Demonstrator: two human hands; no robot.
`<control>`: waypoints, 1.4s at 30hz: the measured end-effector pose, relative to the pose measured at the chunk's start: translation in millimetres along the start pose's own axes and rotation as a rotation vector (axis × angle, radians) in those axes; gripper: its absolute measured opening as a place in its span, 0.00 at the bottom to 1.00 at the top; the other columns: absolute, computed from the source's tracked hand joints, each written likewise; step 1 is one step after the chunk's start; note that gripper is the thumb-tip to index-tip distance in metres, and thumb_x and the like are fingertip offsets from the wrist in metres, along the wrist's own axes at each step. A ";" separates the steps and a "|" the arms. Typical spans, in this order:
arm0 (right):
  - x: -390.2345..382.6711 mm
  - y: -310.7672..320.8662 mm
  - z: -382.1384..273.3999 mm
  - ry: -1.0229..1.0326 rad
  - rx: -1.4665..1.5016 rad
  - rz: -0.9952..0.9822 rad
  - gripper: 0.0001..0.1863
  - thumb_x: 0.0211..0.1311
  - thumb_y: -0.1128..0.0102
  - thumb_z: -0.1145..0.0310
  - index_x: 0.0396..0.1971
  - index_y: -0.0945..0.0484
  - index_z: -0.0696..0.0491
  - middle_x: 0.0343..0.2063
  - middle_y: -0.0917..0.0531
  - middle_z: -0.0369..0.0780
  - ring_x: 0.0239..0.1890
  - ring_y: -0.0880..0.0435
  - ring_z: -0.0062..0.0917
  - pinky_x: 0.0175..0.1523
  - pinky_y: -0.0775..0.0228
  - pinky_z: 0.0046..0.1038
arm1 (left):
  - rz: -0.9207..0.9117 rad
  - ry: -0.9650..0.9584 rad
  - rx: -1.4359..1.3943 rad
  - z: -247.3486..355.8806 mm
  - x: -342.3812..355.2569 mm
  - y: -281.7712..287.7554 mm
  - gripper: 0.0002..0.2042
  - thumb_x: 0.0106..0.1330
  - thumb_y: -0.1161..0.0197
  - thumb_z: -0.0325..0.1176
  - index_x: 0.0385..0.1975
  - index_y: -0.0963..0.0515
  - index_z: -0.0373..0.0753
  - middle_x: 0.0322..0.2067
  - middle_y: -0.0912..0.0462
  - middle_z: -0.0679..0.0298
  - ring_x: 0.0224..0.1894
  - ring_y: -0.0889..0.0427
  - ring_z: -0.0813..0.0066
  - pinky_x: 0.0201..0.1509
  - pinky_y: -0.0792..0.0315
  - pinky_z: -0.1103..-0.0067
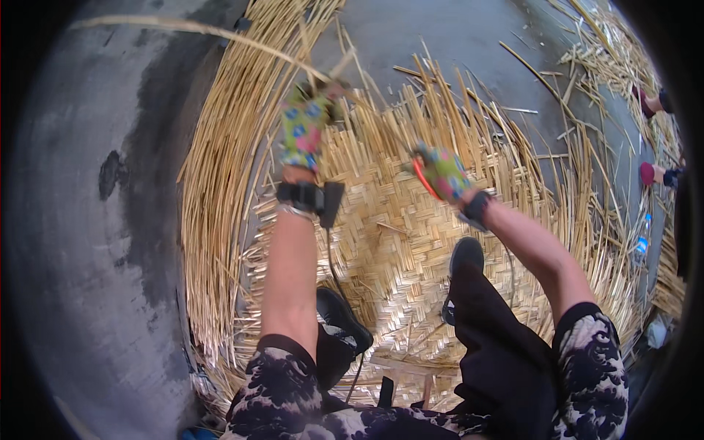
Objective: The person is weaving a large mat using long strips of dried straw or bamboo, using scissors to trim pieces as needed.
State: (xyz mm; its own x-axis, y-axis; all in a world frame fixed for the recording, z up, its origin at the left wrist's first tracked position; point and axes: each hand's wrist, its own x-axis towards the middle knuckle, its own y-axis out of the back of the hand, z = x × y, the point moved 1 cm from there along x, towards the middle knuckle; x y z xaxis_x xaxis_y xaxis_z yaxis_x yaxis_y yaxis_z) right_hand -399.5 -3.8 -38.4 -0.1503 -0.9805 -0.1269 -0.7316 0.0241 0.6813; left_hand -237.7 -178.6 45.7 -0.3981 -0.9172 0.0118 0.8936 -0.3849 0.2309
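My left hand (306,121), in a floral green glove, is raised over the upper part of a woven reed mat (389,249). It grips a long pale reed strip (191,28) that arcs to the upper left. My right hand (440,172), gloved alike, is lower and to the right, above the mat's loose ends, closed on a red-handled tool (425,180) whose working end is blurred. Both wrists wear black bands, the left with a boxy device and cable. My feet (468,264) stand on the mat.
Loose reed strips (213,205) lie along the left beside grey concrete (95,220). More strips (609,44) are scattered at upper right. A person's hands in dark red (649,174) show at the right edge, with a plastic bottle (642,238) and white bag (658,330) below.
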 end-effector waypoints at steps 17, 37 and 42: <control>-74.1 -36.6 -8.2 -0.210 0.640 -0.378 0.18 0.51 0.42 0.58 0.34 0.22 0.58 0.27 0.19 0.39 0.29 0.24 0.21 0.37 0.33 0.23 | 0.007 0.509 -0.214 -59.5 -215.5 -74.1 0.33 0.47 0.44 0.19 0.58 0.43 0.40 0.34 0.25 0.62 0.25 0.31 0.85 0.22 0.35 0.88; -32.1 -19.5 38.3 -0.335 0.973 -0.019 0.10 0.51 0.40 0.65 0.30 0.22 0.55 0.23 0.20 0.33 0.22 0.26 0.12 0.27 0.36 0.14 | -0.006 0.096 0.526 -50.6 -174.1 -78.1 0.18 0.54 0.42 0.36 0.44 0.30 0.35 0.36 0.23 0.56 0.37 0.24 0.68 0.37 0.30 0.76; -17.9 -22.6 32.8 -0.321 1.100 -0.083 0.12 0.49 0.38 0.67 0.33 0.23 0.56 0.24 0.21 0.33 0.24 0.26 0.13 0.28 0.35 0.15 | -0.332 0.515 -0.022 -73.7 -159.2 -104.9 0.11 0.56 0.47 0.32 0.35 0.24 0.34 0.27 0.20 0.59 0.30 0.21 0.73 0.29 0.29 0.79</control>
State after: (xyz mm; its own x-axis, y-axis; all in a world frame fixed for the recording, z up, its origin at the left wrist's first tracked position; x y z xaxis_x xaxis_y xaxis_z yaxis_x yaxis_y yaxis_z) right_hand -402.0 19.6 -75.1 -0.1214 -0.8957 -0.4278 -0.9081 0.2742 -0.3164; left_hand -252.7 0.3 -52.1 -0.5092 -0.6778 -0.5304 0.7455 -0.6553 0.1217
